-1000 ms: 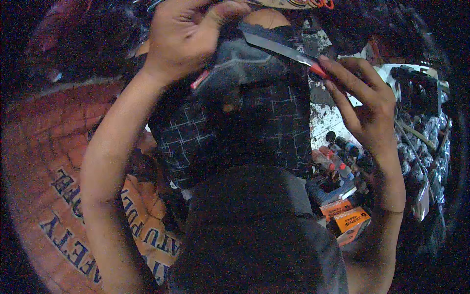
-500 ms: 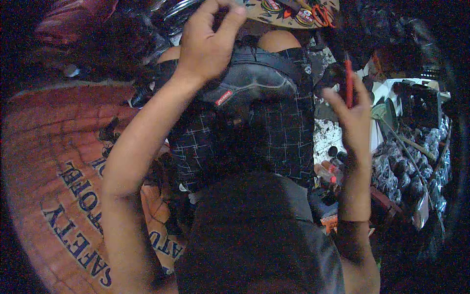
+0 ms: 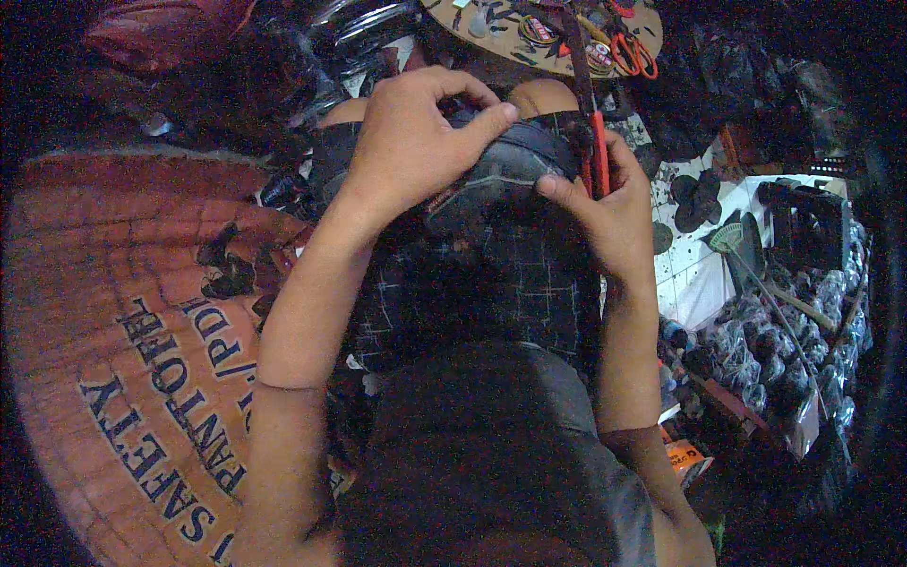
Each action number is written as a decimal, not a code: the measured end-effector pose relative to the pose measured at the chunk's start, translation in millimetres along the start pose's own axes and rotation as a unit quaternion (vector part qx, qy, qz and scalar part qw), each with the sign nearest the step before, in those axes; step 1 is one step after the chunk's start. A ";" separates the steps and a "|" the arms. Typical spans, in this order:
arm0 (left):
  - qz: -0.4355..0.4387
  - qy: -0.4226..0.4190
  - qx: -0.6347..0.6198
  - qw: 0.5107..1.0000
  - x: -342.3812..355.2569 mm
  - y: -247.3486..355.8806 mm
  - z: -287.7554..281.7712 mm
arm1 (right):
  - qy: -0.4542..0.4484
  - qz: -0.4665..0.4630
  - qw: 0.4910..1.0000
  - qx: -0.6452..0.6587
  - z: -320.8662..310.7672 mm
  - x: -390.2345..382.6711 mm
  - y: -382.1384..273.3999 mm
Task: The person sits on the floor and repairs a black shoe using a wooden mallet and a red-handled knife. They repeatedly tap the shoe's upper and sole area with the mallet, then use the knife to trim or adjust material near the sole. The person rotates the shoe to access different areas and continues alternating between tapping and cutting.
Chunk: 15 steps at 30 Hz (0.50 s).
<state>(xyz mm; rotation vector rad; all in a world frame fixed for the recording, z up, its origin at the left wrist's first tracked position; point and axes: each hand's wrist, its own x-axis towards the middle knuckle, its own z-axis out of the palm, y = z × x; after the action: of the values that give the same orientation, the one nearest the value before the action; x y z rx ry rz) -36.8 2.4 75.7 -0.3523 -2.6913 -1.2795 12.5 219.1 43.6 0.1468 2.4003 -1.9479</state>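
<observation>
A black shoe point(image 3: 501, 172) with a pale seam and a thick edge lies across my lap, on dark checked shorts point(image 3: 529, 293). My left hand point(image 3: 425, 132) grips its upper edge, thumb on top and fingers curled over the far side. Held in my right hand point(image 3: 619, 208) is a red-handled tool point(image 3: 599, 156) with a long dark blade or shaft pointing away from me; its exact kind is unclear. The right thumb reaches toward the shoe's right end, touching or nearly touching it. My left hand covers part of the shoe.
Ahead stands a round board point(image 3: 515, 42) with orange-handled scissors point(image 3: 631, 57), round tins and scraps. An orange printed sheet point(image 3: 85, 283) spreads at left. On the right are a green fan-shaped tool point(image 3: 727, 238), dark round pieces point(image 3: 697, 198) and several plastic-wrapped items point(image 3: 756, 331).
My left hand has come down onto the shoe's edge. The right hand has moved left with the red-handled tool, up to the shoe. More of the round board shows.
</observation>
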 end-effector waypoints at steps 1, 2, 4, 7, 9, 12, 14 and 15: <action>0.019 0.025 0.001 1.000 0.8 1.3 1.7 | -0.005 0.003 1.000 0.018 0.3 -0.2 1.1; 0.040 0.046 0.002 0.998 0.6 2.0 2.6 | -0.004 -0.001 0.999 0.039 0.8 -0.5 2.3; 0.025 0.061 -0.027 0.997 0.4 1.8 1.4 | 0.003 -0.010 0.999 0.038 1.1 -0.1 3.5; -0.025 0.054 -0.040 0.997 -4.4 1.3 -0.8 | 0.009 -0.008 1.000 -0.008 -0.3 0.4 3.3; -0.041 0.054 -0.064 0.996 -6.8 0.5 0.3 | 0.005 0.001 1.000 -0.008 -1.2 0.7 2.6; -0.026 0.078 -0.167 0.983 -5.5 -2.3 4.9 | -0.001 -0.017 1.000 0.022 -0.4 1.6 2.1; -0.043 0.099 -0.261 0.959 -0.3 -5.8 6.0 | 0.004 -0.019 1.000 0.001 0.6 1.8 1.9; -0.014 0.093 -0.254 0.963 0.3 -6.9 5.9 | 0.006 -0.021 1.000 -0.009 0.5 1.7 1.6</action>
<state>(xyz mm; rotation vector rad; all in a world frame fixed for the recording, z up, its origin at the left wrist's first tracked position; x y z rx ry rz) -39.1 2.8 66.9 -0.2290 -2.1938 -1.8998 11.0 219.0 41.8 0.1084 2.4479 -1.9478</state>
